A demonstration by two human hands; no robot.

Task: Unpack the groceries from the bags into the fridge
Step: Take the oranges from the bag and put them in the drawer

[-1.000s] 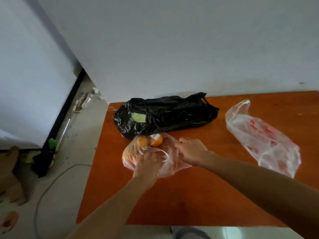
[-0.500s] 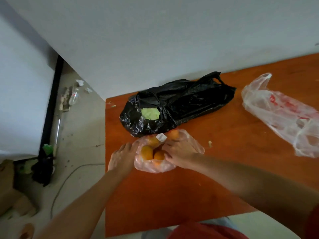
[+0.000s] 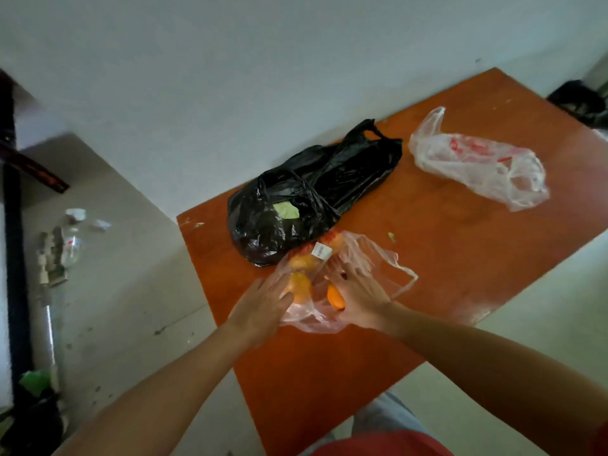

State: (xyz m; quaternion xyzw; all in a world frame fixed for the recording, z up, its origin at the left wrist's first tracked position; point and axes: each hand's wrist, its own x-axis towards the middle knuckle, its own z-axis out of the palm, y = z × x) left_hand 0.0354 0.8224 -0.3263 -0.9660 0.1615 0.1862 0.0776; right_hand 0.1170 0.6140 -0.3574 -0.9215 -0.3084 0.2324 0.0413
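A clear plastic bag [image 3: 363, 258] with several oranges [image 3: 300, 286] lies near the left edge of the orange-brown table [image 3: 444, 258]. My left hand [image 3: 263, 306] lies flat against the bag's left side, fingers stretched out, touching an orange through the plastic. My right hand [image 3: 360, 296] is at the bag's mouth, thumb and fingers around one bright orange [image 3: 335, 299]. Behind it a black plastic bag [image 3: 329, 179] lies knotted, a green leaf [image 3: 286, 210] showing through a tear. A white bag with red print [image 3: 477, 159] lies crumpled at the far right.
The table stands against a white wall. On the grey floor to the left lie a plastic bottle [image 3: 70, 245] and small litter beside a black vertical edge [image 3: 13, 258]. A dark object [image 3: 579, 100] sits past the table's far right corner.
The view has tilted and swung. My left hand has moved from beside the bag onto its side. My right hand has shifted around one orange at the bag's mouth.
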